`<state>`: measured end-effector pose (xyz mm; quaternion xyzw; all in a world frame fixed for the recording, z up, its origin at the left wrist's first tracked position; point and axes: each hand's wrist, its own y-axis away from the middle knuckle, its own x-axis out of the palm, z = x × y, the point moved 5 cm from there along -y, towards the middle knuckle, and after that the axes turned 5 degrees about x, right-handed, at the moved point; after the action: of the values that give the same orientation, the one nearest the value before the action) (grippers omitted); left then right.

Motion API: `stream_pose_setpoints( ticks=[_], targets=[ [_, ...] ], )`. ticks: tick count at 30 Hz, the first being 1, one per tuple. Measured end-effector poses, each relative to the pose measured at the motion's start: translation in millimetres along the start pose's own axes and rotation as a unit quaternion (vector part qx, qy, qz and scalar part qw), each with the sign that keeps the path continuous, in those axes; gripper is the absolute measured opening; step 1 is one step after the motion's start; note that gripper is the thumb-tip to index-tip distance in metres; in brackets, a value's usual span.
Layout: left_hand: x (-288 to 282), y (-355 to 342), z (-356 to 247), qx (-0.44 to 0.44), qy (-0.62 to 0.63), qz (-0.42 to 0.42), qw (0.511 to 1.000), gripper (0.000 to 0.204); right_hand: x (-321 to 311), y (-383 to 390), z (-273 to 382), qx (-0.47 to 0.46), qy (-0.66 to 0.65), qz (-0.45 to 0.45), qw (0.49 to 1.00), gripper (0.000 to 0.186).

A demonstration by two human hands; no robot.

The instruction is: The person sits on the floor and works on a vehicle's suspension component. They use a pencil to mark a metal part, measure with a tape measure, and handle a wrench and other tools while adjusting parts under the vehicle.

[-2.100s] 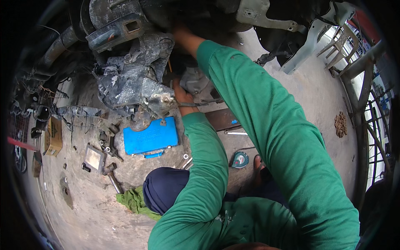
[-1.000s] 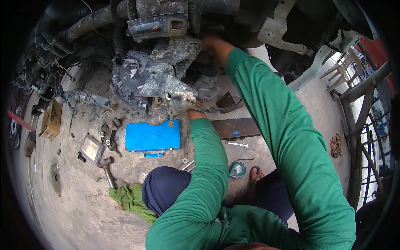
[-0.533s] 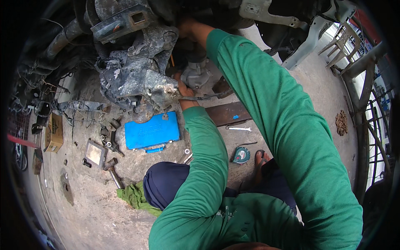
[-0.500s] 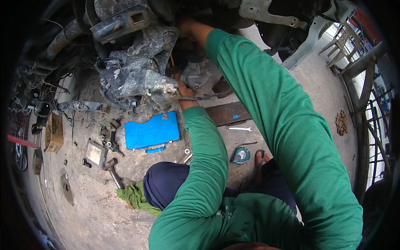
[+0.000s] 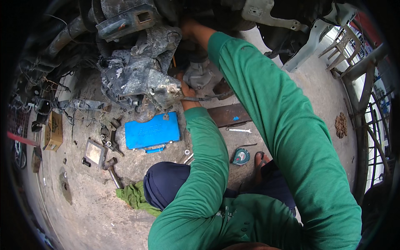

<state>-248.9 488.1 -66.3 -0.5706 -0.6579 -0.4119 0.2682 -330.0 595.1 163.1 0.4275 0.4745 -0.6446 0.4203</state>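
Both my arms reach up into the underside of a vehicle. My left hand (image 5: 187, 88) is beside a dirty, scraped metal assembly (image 5: 137, 77), which hides most of its fingers; a dark cable (image 5: 204, 99) runs past its wrist. Higher up, my right hand (image 5: 191, 28) goes into the dark space behind the assembly, its fingers lost in shadow. Between my hands hangs a grey cast-metal housing (image 5: 198, 75). What either hand grips cannot be made out.
On the concrete lie a blue tool case (image 5: 152, 131), a hammer (image 5: 111, 171), a green cloth (image 5: 135, 198), a wrench (image 5: 239, 130), a dark flat box (image 5: 227, 115) and a round teal-and-black tape measure (image 5: 241, 156). A cardboard box (image 5: 54, 131) stands left, a plastic chair (image 5: 343, 46) right.
The vehicle parts sit slightly further right and lower in view. Both hands stay in nearly the same places, with no grip visibly changed.
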Motion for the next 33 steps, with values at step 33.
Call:
stream_pose_setpoints(
  ticks=[33],
  targets=[
    [-13,-12,31,-0.030,0.049,0.014,0.998,0.034,34,-25,-38,-0.040,-0.071,0.048,0.996,0.049]
  ],
)
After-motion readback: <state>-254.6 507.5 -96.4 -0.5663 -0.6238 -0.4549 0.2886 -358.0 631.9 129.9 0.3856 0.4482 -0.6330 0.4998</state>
